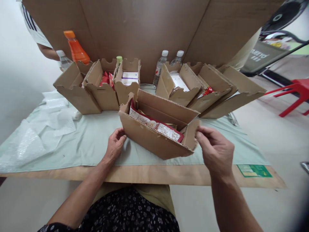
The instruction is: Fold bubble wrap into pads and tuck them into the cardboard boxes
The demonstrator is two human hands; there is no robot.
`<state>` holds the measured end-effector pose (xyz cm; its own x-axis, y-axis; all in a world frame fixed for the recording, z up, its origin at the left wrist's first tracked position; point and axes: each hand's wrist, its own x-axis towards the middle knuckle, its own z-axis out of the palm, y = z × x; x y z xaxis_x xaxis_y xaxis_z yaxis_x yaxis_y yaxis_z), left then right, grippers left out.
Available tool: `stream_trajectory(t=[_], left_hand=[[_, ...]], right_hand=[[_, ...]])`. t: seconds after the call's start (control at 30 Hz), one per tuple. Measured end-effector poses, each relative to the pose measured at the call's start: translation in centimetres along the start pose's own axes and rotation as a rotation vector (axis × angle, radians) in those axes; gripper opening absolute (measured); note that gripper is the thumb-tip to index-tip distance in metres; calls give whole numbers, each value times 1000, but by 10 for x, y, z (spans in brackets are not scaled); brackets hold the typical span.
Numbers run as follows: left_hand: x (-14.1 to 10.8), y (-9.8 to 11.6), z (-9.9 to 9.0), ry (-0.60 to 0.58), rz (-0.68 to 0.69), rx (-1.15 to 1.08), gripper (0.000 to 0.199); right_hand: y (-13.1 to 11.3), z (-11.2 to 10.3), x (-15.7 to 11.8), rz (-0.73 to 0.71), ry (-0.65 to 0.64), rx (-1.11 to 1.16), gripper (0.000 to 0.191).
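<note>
An open-topped cardboard box [147, 135] stands at an angle on the cloth in front of me. Inside it, a flat packet with a white floral print and dark red edges [156, 125] leans along the near wall. My right hand [216, 149] pinches the box's right end panel between thumb and fingers. At the lower left corner of the box, my left hand [115, 144] has its fingers curled against the cardboard. Part of the box's inside is hidden by the packet and the near wall.
Behind stand several cardboard boxes [101, 95] holding packets and cartons. Water bottles [160, 67] and an orange bottle [76, 48] stand before a tall cardboard panel [145, 35]. Bubble wrap [36, 138] lies left; a red stool [293, 93] stands right. A person's arm [48, 51] shows back left.
</note>
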<state>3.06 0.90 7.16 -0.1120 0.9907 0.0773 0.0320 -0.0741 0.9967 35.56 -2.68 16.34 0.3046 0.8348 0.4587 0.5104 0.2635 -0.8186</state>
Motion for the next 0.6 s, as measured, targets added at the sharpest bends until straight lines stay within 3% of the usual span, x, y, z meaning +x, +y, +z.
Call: stream_trajectory(t=[0.1, 0.27, 0.6], left_hand=[[0, 0, -1, 1, -6, 11, 28], [0, -3, 2, 34, 18, 24, 27], [-1, -5, 4, 49, 39, 85, 24]], right_hand=[[-23, -2, 30, -151, -155, -151, 14], [-42, 0, 56, -304, -270, -258, 15], [-64, 16, 85, -374, -400, -335, 16]])
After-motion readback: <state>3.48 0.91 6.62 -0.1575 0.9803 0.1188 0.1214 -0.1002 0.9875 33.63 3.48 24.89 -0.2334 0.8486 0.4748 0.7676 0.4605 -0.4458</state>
